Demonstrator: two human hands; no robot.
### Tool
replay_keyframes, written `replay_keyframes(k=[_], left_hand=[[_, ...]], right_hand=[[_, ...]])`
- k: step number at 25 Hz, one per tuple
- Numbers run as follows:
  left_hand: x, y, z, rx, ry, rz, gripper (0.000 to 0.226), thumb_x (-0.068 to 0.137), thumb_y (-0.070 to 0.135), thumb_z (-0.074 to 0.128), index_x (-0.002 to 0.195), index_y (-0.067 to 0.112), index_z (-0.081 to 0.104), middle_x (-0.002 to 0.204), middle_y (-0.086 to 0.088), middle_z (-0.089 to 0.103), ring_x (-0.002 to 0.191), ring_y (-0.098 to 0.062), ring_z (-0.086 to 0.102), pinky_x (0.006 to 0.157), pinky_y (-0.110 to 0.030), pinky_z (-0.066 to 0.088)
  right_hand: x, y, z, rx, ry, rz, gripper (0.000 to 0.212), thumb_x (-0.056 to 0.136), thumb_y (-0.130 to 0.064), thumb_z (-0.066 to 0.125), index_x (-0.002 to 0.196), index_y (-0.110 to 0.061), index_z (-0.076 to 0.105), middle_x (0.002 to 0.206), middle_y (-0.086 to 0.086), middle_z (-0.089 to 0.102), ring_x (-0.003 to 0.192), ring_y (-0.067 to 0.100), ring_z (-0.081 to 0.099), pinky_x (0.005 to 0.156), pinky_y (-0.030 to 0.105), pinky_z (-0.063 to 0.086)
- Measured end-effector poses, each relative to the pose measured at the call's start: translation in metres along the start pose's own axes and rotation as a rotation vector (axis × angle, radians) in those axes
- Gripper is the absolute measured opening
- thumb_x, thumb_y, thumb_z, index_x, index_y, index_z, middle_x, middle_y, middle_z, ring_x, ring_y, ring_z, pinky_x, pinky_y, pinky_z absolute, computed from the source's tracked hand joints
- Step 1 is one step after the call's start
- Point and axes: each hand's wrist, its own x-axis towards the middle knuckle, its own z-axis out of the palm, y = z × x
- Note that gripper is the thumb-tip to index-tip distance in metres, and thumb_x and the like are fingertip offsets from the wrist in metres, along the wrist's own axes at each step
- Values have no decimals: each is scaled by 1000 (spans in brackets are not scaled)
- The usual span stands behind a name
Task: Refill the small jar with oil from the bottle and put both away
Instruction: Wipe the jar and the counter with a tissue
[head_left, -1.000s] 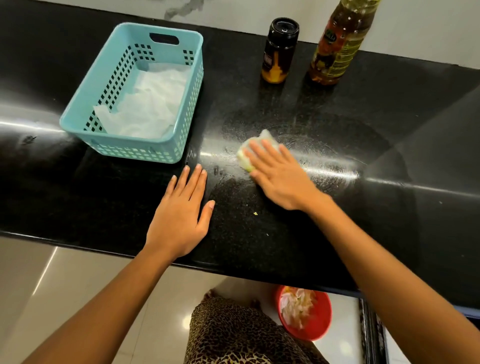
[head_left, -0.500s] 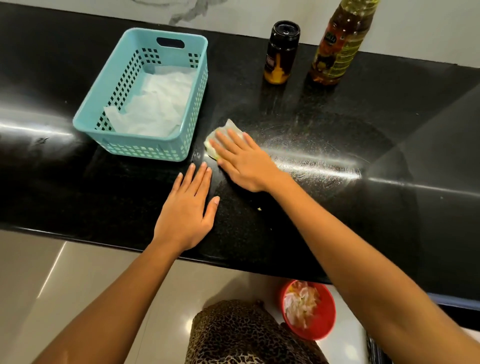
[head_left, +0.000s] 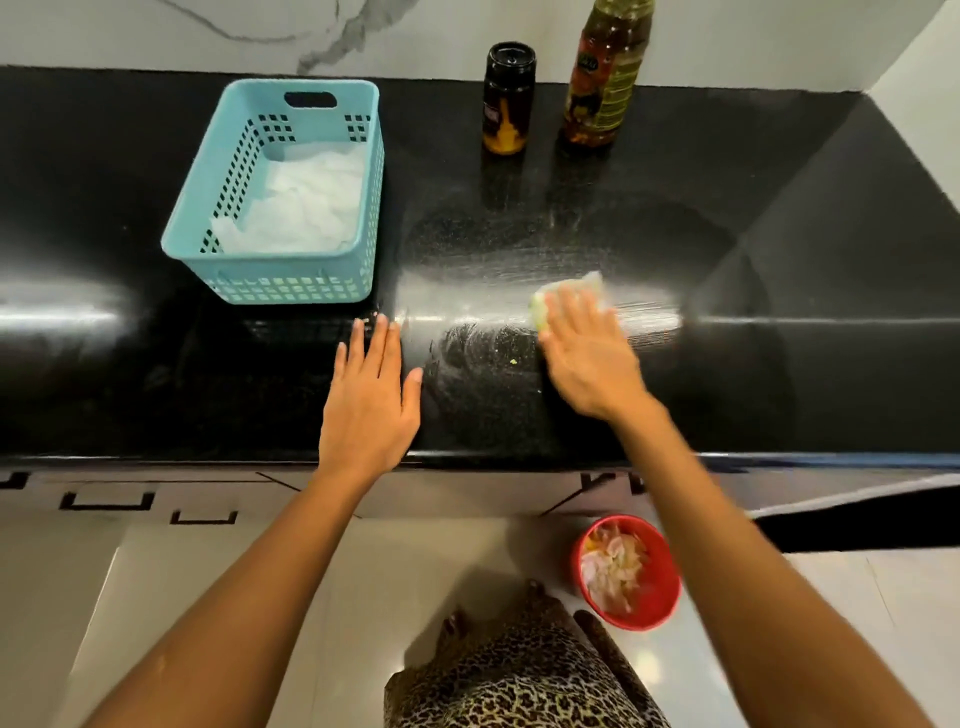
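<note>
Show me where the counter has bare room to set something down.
Bare: counter right of the oil bottle and the right hand pressing a sponge; also left of the basket. Crowded: between basket, small jar and left hand.

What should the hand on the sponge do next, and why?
Probably slide the sponge left and nearer, over the small yellow crumb. The right hand presses it flat on the smeared black counter, and the crumb lies just beside that hand. The left hand rests flat; the jar and bottle stand at the back.
</note>
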Motion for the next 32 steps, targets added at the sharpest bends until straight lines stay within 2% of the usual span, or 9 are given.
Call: replay_keyframes(k=[4, 7, 10, 13, 17, 21, 24, 27, 32], left_hand=[[-6, -16, -4, 47, -21, 66, 71, 89, 46, 11, 144, 2, 18, 154, -11, 14, 144, -27, 2, 115, -41, 3], [-7, -29, -8, 122, -45, 87, 78, 86, 53, 8, 144, 3, 20, 154, -11, 15, 143, -29, 4, 116, -44, 6], [-7, -35, -12, 201, -48, 74, 83, 84, 60, 10, 144, 3, 21, 154, -12, 18, 143, -31, 7, 115, -46, 8], [-4, -35, -12, 184, -69, 52, 86, 83, 63, 9, 145, 5, 17, 155, -10, 14, 143, -29, 5, 116, -46, 6], [-3, -38, -10, 171, -71, 45, 86, 81, 63, 4, 146, 7, 11, 156, -7, 8, 144, -26, 1, 116, -43, 1], [-2, -39, -9, 141, -57, 46, 80, 84, 57, 5, 146, 7, 14, 155, -7, 11, 144, -26, 3, 116, -46, 3], [0, -39, -9, 123, -68, 37, 78, 84, 55, 4, 147, 9, 14, 156, -6, 10, 144, -25, 2, 116, -45, 2], [0, -38, -9, 112, -58, 38, 77, 84, 54, 7, 147, 10, 15, 156, -5, 11, 144, -25, 3, 116, -45, 1], [0, -40, -9, 81, -40, 39, 74, 86, 52, 16, 145, 8, 23, 154, -8, 20, 143, -27, 11, 116, -47, 6]], right_hand=[[-51, -72, 25, -62, 9, -370, 60, 94, -40, 6, 148, -15, 16, 156, 7, 13, 144, 25, 8, 115, 38, -2], [-85, -34, 25, -52, 38, -372, 58, 97, -43, 9, 144, -14, 30, 149, 7, 33, 139, 25, 22, 111, 36, 8], [-73, 24, 9, -50, -4, -124, 64, 87, -51, -4, 144, -20, -1, 157, 5, 4, 141, 16, -8, 112, 30, -9], [-33, 15, 0, 11, -72, 50, 56, 99, -43, 8, 147, -21, -8, 156, 1, -13, 142, 16, -16, 114, 36, -11], [-41, -80, 24, -28, -8, -269, 59, 96, -42, 5, 149, -16, 4, 157, 6, 0, 144, 23, -5, 115, 39, -7], [-69, -81, 29, -48, 57, -422, 55, 95, -36, 21, 144, -14, 31, 151, 5, 30, 141, 25, 23, 112, 38, 10], [-19, -53, 16, -72, 13, -295, 55, 97, -38, 13, 148, -19, 12, 157, 2, 7, 145, 20, 3, 114, 33, -5], [49, -59, 6, -33, -69, -165, 52, 101, -37, 14, 149, -23, 1, 158, 1, -6, 144, 19, -8, 115, 36, -7], [24, -103, 20, -72, -28, -409, 54, 97, -38, 10, 149, -22, 6, 157, 1, 0, 144, 20, -6, 115, 36, -9]])
